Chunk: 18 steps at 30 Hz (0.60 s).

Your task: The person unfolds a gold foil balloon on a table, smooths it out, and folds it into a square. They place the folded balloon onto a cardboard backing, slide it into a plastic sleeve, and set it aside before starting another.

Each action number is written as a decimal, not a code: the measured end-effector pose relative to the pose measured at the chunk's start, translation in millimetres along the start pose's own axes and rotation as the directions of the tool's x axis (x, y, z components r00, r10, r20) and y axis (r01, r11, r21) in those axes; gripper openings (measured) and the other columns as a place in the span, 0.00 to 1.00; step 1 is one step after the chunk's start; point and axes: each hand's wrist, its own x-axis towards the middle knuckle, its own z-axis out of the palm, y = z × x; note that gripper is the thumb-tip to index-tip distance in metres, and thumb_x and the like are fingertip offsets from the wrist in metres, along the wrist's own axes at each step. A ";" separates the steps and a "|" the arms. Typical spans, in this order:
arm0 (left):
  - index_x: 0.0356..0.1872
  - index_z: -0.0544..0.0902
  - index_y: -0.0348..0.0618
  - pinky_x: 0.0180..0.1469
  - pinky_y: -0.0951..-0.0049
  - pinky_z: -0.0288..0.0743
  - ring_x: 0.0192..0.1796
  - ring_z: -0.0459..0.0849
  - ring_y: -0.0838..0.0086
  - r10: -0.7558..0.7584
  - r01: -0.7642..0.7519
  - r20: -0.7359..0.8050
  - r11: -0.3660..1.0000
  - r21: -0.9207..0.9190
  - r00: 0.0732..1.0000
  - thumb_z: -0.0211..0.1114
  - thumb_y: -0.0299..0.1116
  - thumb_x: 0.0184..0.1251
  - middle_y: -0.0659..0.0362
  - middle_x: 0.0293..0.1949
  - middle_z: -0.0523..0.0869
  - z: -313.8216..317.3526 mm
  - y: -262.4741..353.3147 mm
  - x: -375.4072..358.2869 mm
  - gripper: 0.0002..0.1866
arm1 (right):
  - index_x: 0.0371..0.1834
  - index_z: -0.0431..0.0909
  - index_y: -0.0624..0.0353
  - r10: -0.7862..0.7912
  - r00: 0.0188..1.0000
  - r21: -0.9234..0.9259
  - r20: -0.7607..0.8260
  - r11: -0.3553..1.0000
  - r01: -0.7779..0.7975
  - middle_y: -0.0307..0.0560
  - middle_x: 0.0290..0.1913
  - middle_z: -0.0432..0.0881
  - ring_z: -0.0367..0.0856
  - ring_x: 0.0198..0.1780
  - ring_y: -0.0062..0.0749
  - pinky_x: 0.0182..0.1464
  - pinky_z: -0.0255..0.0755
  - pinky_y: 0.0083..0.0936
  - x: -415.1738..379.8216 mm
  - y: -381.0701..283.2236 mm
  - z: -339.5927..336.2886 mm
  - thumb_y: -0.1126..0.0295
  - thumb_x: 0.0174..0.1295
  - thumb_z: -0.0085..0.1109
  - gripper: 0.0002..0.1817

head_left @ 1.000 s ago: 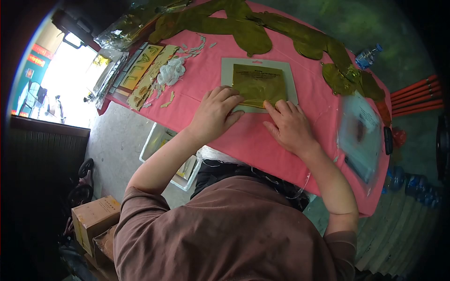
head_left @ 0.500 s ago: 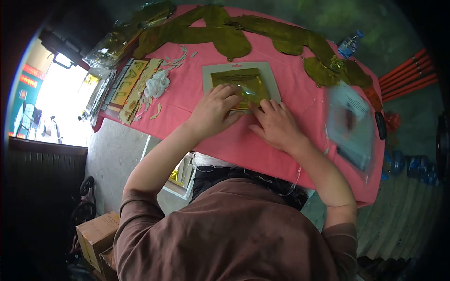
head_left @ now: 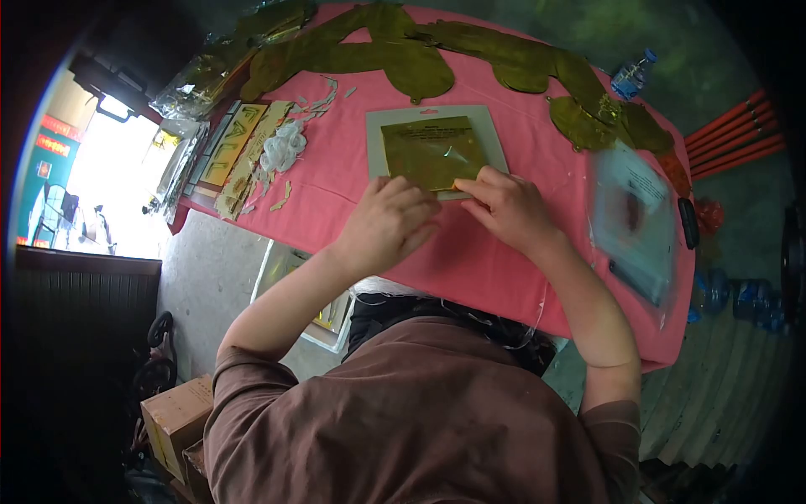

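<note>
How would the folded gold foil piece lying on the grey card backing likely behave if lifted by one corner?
The folded gold foil piece looks thin and creased, so it would probably droop rather than stay flat. Its shiny film suggests it is light and rather slippery. The right hand touches its near corner while the left hand rests at the edge of the grey card backing, hinting it shifts easily.

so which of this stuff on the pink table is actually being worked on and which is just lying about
In hand:
- gold foil sheet, right hand pinching its near edge
- grey backing card under it
- left hand by the card's near edge

Lying about:
- gold foil balloons along the far edge
- FALL letter pack
- white scraps
- water bottle
- clear bag
</note>
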 end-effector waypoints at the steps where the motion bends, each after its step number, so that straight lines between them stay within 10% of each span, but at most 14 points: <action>1: 0.42 0.80 0.43 0.52 0.61 0.66 0.51 0.74 0.66 -0.004 0.004 0.001 1.000 -0.001 1.000 0.66 0.37 0.53 0.58 0.48 0.79 -0.9 4.6 -3.4 0.16 | 0.43 0.80 0.56 -0.001 1.000 0.003 0.003 1.000 0.001 0.42 0.31 0.75 0.79 0.32 0.38 0.34 0.74 0.35 0.6 -1.6 0.3 0.70 0.53 0.63 0.13; 18: 0.49 0.78 0.39 0.61 0.59 0.64 0.59 0.71 0.58 -0.047 0.054 0.048 0.985 -0.162 0.998 0.67 0.34 0.53 0.54 0.54 0.78 7.1 13.9 -12.5 0.21 | 0.26 0.71 0.59 0.036 0.996 -0.177 0.087 0.984 -0.020 0.50 0.27 0.77 0.81 0.29 0.45 0.30 0.76 0.37 19.0 -18.2 24.7 0.74 0.57 0.57 0.05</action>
